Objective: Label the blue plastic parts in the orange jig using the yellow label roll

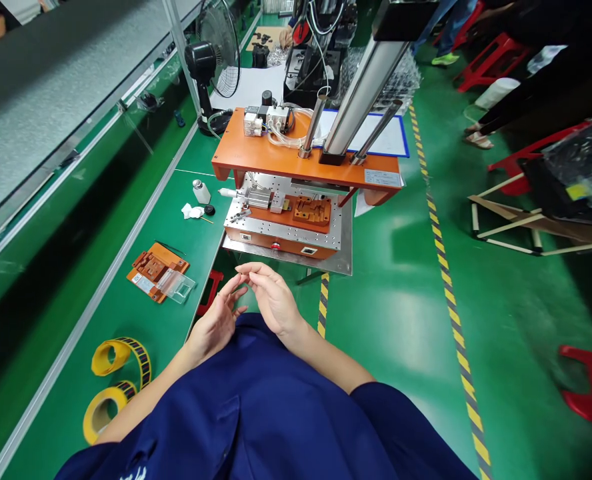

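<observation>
My left hand and my right hand meet at the fingertips in front of my dark blue shirt. Fingers and thumbs are pinched close together; whatever lies between them, if anything, is too small to name. Beyond the hands stands an orange press machine with a perforated metal base and an orange fixture on it. To the left, on the green table, lies another orange fixture with a clear plastic flap at its right side.
Rolls of yellow tape lie at the table's lower left. A white bottle, white tissue and a black fan stand or lie farther back. Red stools and people's legs are at the right.
</observation>
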Motion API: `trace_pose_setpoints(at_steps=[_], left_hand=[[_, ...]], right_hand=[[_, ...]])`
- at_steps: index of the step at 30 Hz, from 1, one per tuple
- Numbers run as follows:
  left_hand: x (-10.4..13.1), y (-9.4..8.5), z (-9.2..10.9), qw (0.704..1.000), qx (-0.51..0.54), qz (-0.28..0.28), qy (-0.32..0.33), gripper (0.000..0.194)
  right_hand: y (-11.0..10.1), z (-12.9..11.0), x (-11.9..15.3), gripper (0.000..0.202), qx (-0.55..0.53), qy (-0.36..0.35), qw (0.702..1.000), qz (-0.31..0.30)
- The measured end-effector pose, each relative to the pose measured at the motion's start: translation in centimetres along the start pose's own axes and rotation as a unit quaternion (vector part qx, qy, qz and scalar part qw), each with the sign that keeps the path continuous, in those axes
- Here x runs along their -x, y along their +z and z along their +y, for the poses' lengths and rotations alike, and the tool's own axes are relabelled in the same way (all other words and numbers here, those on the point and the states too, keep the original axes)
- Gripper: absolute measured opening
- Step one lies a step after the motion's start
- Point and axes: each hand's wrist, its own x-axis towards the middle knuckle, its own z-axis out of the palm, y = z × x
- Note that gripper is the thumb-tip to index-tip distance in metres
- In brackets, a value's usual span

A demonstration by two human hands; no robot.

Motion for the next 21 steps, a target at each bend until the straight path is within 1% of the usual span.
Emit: trace_pose_setpoints(at_steps=[4, 6, 9, 10, 12, 14, 16, 18, 20, 21], left_hand=[[0.1, 0.0, 0.1, 1.000, -0.002, 0.004, 0.003, 0.051], [0.2, 0.1, 0.2, 1.000, -0.004, 0.012, 0.001, 0.050], [0.2, 0.4, 0.2, 1.000, -0.003, 0.020, -0.003, 0.049], [0.3, 0.5, 0.2, 1.000, -0.002, 0.021, -0.003, 0.049], [0.2, 0.5, 0.2, 1.000, -0.002, 0.027, -0.001, 0.049], [0.1, 0.2, 0.1, 0.998, -0.031, 0.046, 0.000, 0.048], [-0.3, -0.8, -0.2, 0.990, -0.111, 0.088, -0.003, 0.045], [-0.9, -2.6, -0.8, 0.971, -0.196, 0.138, -0.008, 0.042], [-1.2, -5.4, -1.7, 0.951, -0.246, 0.185, -0.007, 0.037], [-1.2, -7.2, -2.4, 0.942, -0.260, 0.210, -0.005, 0.035]], right_hand=[[-0.2, 0.4, -0.2, 0.024, -0.002, -0.025, 0.999, 0.019], [-0.4, 0.6, -0.3, 0.025, 0.018, -0.037, 0.999, 0.031], [-0.9, 1.1, -0.5, 0.011, 0.052, -0.055, 0.995, 0.065], [-1.1, 1.2, -0.6, 0.012, 0.056, -0.062, 0.993, 0.079], [-1.5, 1.6, -0.8, 0.020, 0.060, -0.070, 0.991, 0.100], [-2.2, 2.2, -1.2, 0.022, 0.077, -0.066, 0.990, 0.099], [-3.2, 3.2, -1.9, 0.025, 0.107, -0.041, 0.989, 0.093], [-4.7, 4.7, -2.8, 0.031, 0.161, 0.006, 0.983, 0.089], [-6.6, 6.5, -3.7, 0.034, 0.222, 0.056, 0.970, 0.084], [-7.7, 7.5, -4.0, 0.030, 0.247, 0.074, 0.963, 0.081]])
